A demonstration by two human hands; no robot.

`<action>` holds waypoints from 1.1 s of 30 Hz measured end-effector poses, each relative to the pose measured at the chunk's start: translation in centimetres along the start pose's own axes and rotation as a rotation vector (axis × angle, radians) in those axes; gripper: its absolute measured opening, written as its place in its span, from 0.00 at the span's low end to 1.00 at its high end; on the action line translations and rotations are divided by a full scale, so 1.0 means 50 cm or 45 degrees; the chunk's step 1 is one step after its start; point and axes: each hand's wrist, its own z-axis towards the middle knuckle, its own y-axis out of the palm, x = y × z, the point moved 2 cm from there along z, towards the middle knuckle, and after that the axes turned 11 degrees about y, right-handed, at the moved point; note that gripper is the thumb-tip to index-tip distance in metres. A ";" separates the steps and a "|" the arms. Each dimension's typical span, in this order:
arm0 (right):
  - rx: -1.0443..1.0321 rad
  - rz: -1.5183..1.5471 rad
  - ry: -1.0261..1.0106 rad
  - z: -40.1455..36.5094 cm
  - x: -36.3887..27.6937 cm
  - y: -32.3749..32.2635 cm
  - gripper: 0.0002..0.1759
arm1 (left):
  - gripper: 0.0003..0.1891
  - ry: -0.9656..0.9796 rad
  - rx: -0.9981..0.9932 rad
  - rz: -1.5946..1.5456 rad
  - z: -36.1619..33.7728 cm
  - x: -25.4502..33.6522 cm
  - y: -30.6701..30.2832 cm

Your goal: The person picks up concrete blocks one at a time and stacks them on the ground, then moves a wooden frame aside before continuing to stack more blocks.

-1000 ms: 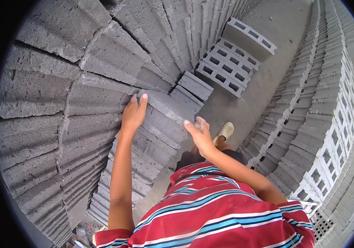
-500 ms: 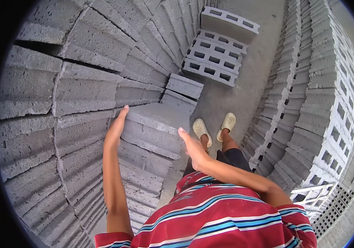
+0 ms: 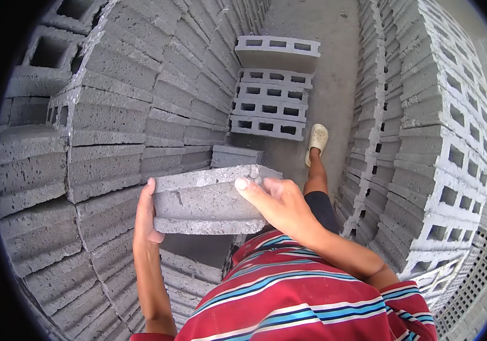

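Note:
A grey concrete block [image 3: 209, 203] is held up in front of my body, its ridged end turned toward me. My left hand [image 3: 146, 213] presses against its left side, fingers running underneath or behind out of sight. On the right end, my right hand [image 3: 277, 204] grips the block, thumb over the near face and the other fingers curled at the edge. Below it, part of a lower stack of blocks [image 3: 189, 278] shows. Just beyond the held block lies another concrete block [image 3: 236, 156].
A high wall of stacked blocks [image 3: 107, 113] rises close on my left. Ahead, several hollow blocks [image 3: 269, 108] stand in a row on the concrete floor [image 3: 334, 74]. Another long stack [image 3: 419, 148] lines the right side. One clog-covered foot [image 3: 317, 142] is visible.
Both hands have lifted the block off the low stack and tilted it toward me. My view has shifted, and one foot has gone out of sight.

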 end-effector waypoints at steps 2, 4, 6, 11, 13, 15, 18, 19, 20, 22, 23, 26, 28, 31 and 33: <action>0.051 -0.143 -0.070 0.034 -0.037 -0.064 0.40 | 0.35 -0.021 -0.002 -0.114 0.017 0.013 0.069; 0.109 -0.264 -0.141 0.075 -0.084 -0.133 0.39 | 0.38 -0.058 0.021 -0.193 0.053 0.019 0.134; 0.117 -0.319 -0.100 0.113 -0.109 -0.190 0.40 | 0.37 -0.109 0.056 -0.245 0.071 0.021 0.214; 0.259 -0.385 0.071 0.216 -0.137 -0.300 0.44 | 0.32 -0.161 0.115 -0.288 0.159 -0.004 0.338; 0.436 -0.239 0.130 0.267 -0.106 -0.313 0.44 | 0.32 -0.164 0.090 -0.241 0.206 -0.001 0.381; 0.503 0.252 0.282 0.354 -0.047 -0.324 0.44 | 0.33 -0.121 0.052 -0.161 0.254 -0.004 0.422; 0.648 0.224 0.403 0.421 -0.003 -0.362 0.41 | 0.37 -0.098 -0.042 -0.058 0.315 -0.033 0.455; 0.675 0.248 0.379 0.452 0.011 -0.378 0.40 | 0.36 -0.082 -0.078 -0.005 0.333 -0.042 0.469; 0.679 0.261 0.373 0.475 0.037 -0.381 0.40 | 0.35 -0.082 -0.108 -0.045 0.348 -0.054 0.481; 0.671 0.366 0.369 0.520 0.092 -0.381 0.37 | 0.33 -0.072 -0.113 -0.036 0.370 -0.085 0.492; 0.689 0.369 0.364 0.554 0.119 -0.390 0.36 | 0.34 -0.115 -0.119 -0.021 0.373 -0.090 0.503; 0.685 0.441 0.387 0.597 0.144 -0.400 0.36 | 0.36 -0.194 -0.119 0.075 0.395 -0.121 0.513; 0.673 0.450 0.387 0.615 0.139 -0.410 0.36 | 0.38 -0.216 -0.119 0.126 0.416 -0.148 0.517; 0.641 0.437 0.473 0.660 0.167 -0.425 0.36 | 0.39 -0.269 -0.040 0.217 0.448 -0.187 0.516; 0.588 0.502 0.494 0.694 0.186 -0.435 0.35 | 0.38 -0.243 0.001 0.258 0.468 -0.215 0.521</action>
